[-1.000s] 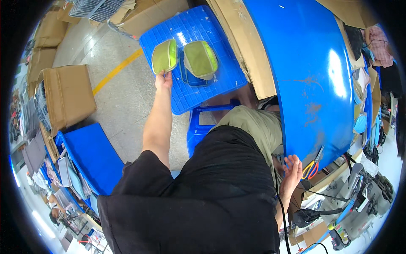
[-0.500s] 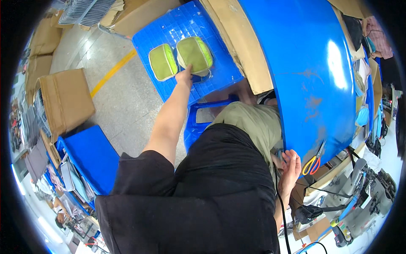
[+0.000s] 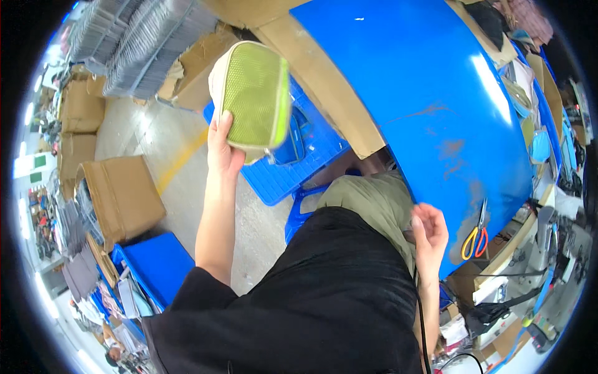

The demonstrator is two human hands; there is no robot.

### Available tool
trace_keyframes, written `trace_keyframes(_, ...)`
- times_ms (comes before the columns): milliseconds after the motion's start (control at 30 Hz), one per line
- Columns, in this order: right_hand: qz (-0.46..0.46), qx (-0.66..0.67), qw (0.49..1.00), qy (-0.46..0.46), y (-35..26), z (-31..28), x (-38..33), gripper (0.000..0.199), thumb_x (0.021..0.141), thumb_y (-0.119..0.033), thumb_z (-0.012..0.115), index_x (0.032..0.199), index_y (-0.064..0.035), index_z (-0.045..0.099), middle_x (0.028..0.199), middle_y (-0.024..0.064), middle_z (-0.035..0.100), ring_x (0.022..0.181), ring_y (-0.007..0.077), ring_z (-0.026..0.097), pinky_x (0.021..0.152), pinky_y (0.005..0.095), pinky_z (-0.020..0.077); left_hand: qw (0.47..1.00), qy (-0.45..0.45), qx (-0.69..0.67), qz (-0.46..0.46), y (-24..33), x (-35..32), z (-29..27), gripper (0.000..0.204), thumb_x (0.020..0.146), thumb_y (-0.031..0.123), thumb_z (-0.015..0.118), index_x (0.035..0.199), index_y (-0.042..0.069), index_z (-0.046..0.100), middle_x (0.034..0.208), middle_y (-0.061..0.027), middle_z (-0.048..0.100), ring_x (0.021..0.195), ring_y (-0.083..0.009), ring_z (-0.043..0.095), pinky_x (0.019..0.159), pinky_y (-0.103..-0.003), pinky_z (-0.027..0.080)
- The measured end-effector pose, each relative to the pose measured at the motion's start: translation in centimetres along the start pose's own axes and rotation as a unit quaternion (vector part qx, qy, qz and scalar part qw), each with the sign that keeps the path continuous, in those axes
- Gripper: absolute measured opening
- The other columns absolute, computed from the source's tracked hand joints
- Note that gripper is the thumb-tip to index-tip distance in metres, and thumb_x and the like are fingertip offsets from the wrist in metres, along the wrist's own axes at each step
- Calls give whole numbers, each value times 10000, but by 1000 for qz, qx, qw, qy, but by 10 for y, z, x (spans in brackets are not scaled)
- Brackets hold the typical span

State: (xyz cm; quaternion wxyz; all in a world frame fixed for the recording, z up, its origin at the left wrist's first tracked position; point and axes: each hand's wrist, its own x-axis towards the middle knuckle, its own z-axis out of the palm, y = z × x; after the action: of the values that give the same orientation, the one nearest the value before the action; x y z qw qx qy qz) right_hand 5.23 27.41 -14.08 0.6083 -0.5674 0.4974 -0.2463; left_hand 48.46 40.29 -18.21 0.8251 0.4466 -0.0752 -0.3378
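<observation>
Green mesh fills the left hand's (image 3: 221, 153) grip: the fingers curl round the lower edge of a lime-green zipped pouch (image 3: 254, 93), held up in the air, clear of the blue plastic crate (image 3: 293, 168) below it. So the pick-up looks done; setting the pouch down somewhere is what remains, I'd judge. A second greenish pouch seems to lie in the crate, mostly hidden. The right hand (image 3: 428, 229) holds nothing, fingers loosely bent, beside the edge of the blue table (image 3: 423, 93), near yellow-and-red scissors (image 3: 475, 235).
</observation>
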Motion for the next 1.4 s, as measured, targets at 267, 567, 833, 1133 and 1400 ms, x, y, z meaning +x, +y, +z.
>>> trace_keyframes(267,-81,398,908,-100,-78,25,16,584,907,-99,769,1423,-12,512,1312,104,649,1213,182,610,1042,391,496,904,-242,-162,-313,-57,-87,178,567,1104,456,392,1483,42,477,1429,-157,586,1297,-300,570,1104,-464,450)
trace_keyframes(567,-153,352,922,41,-56,-99,-63,429,917,-69,760,1313,-8,610,1187,53,707,1036,118,664,911,312,545,817,-493,169,-246,-114,-99,271,709,1084,554,348,1527,5,419,1520,-210,490,1348,-299,529,1077,-437,453)
trace_keyframes(833,-163,170,968,80,-43,-127,-114,377,884,-83,784,1224,8,648,1068,19,707,948,70,630,859,275,516,615,-725,209,-230,-123,-144,389,345,986,338,691,1140,29,679,1072,-44,718,961,-95,648,859,-264,510)
trace_keyframes(1133,-103,262,954,98,-15,-162,-126,268,879,-89,790,1113,-21,676,989,-4,716,852,42,641,782,234,518,652,-641,157,-373,-119,-183,401,154,1010,220,681,964,78,645,927,2,711,797,-31,643,715,-207,523)
trace_keyframes(1400,-131,491,859,60,15,-177,-116,418,974,-210,671,1313,27,610,1231,101,699,1112,163,667,998,316,506,781,-471,129,-388,-141,-169,403,285,1071,281,557,1170,36,665,1132,-95,717,997,-175,696,906,-329,564)
